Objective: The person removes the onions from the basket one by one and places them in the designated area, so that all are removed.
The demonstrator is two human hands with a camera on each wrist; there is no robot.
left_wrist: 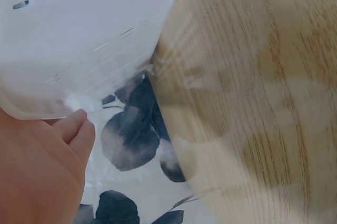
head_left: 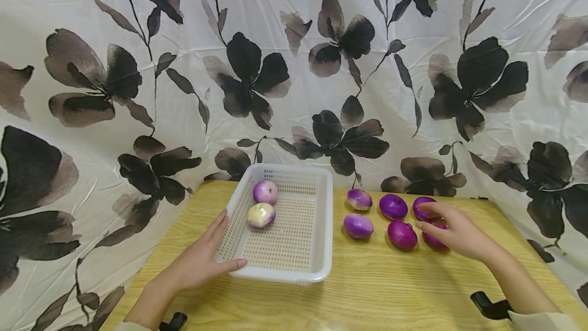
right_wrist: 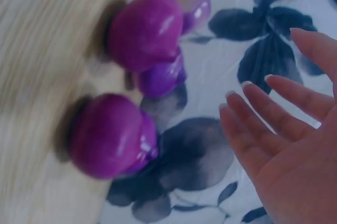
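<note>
In the head view my left hand rests against the white plastic basket, fingers straight along its left side and thumb at the front rim. Two onions lie in the basket's left part: a purple one and a pale yellow-and-purple one. My right hand hovers over the rightmost onions, a far purple one and a near magenta one, both partly hidden. The right wrist view shows this hand with fingers extended and nothing held, apart from the magenta onion.
More onions lie in two rows right of the basket, among them a magenta one, a dark purple one and a lighter purple one. A floral cloth hangs behind the wooden table.
</note>
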